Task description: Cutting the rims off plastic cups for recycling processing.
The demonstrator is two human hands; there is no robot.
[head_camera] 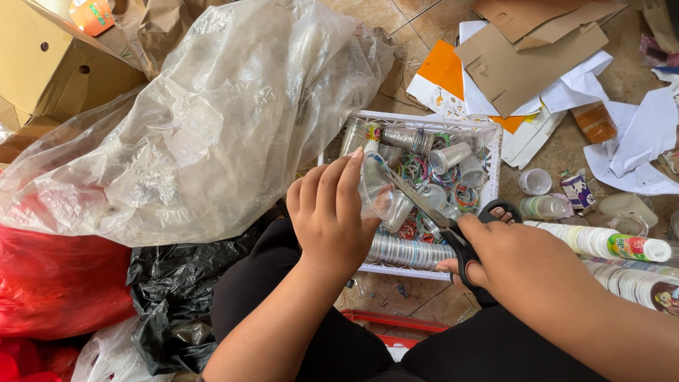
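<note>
Cup (376,189), clear plastic, clamped in left hand (331,216) fingers above white basket (495,152) of cut cups, right hand (520,258) fingers closed in scissors (438,223) handles, blades at rim near left; thin plastic could slip, blade nicking fingertips.

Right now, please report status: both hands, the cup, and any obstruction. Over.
Left hand grips clear plastic cup. Right hand holds black-handled scissors, blades at the cup. White basket of cups beneath; nothing blocking.
</note>
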